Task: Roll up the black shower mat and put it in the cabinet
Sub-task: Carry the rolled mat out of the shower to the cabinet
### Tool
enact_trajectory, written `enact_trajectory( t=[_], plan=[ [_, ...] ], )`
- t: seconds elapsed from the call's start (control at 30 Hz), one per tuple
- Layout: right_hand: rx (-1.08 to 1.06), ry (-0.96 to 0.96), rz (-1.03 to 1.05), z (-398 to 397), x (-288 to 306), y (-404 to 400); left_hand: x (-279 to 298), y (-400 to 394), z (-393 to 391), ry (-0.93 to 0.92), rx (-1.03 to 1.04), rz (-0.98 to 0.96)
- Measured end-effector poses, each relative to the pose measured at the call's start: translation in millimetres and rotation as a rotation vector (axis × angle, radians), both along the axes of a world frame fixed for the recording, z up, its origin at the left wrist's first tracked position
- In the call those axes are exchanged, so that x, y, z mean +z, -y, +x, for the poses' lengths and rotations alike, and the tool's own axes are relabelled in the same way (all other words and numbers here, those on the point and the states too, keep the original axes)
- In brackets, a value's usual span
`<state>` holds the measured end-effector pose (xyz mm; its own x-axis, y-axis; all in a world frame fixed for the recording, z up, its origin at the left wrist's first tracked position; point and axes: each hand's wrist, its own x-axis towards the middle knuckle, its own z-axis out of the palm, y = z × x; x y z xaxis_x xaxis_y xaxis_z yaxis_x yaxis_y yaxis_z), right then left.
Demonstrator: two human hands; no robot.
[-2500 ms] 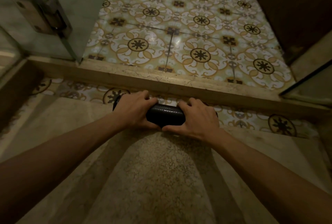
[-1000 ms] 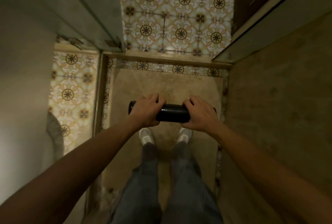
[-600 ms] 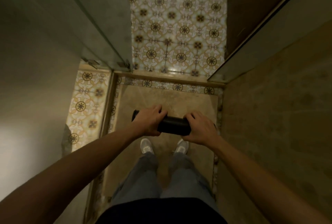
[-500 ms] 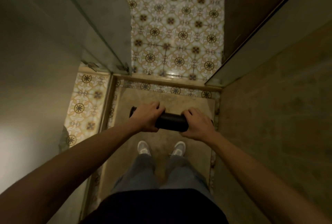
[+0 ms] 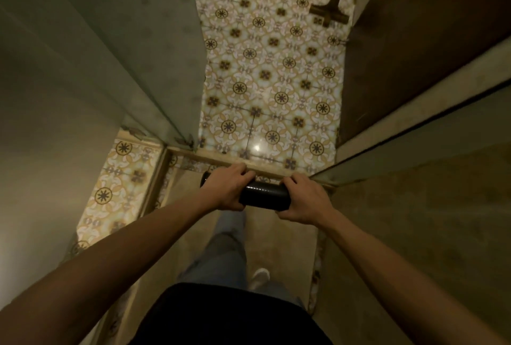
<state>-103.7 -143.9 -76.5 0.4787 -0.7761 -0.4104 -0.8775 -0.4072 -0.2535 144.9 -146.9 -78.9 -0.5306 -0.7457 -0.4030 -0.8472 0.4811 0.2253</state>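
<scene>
The black shower mat (image 5: 264, 195) is rolled into a tight tube and held level in front of me, above the shower floor. My left hand (image 5: 228, 188) grips its left part, with only the tube's left tip showing past the fingers. My right hand (image 5: 302, 201) grips its right end, which is hidden under the palm. The bare middle of the roll shows between the two hands. No cabinet is clearly in view.
A raised stone threshold (image 5: 210, 158) crosses just beyond the roll. A glass shower door (image 5: 143, 48) stands at the left and a glass panel (image 5: 420, 134) at the right. Patterned floor tiles (image 5: 271, 68) lie ahead, with a dark wooden surface (image 5: 414, 40) at the right.
I have stood up from the floor with the rolled mat in both hands. One leg now steps forward and the roll has come closer to the threshold.
</scene>
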Motion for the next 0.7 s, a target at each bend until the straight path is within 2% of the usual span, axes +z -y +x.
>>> enact_trajectory(
  t=[0.17,0.43,0.7],
  plan=[
    [-0.017,-0.016,0.047,25,14,101,9,100,23,-0.037,0.021,-0.004],
    [-0.002,-0.028,-0.025,56,38,236,30,234,54,-0.023,0.03,-0.002],
    [0.02,-0.008,0.01,46,28,367,27,361,46,0.017,0.025,-0.002]
  ],
)
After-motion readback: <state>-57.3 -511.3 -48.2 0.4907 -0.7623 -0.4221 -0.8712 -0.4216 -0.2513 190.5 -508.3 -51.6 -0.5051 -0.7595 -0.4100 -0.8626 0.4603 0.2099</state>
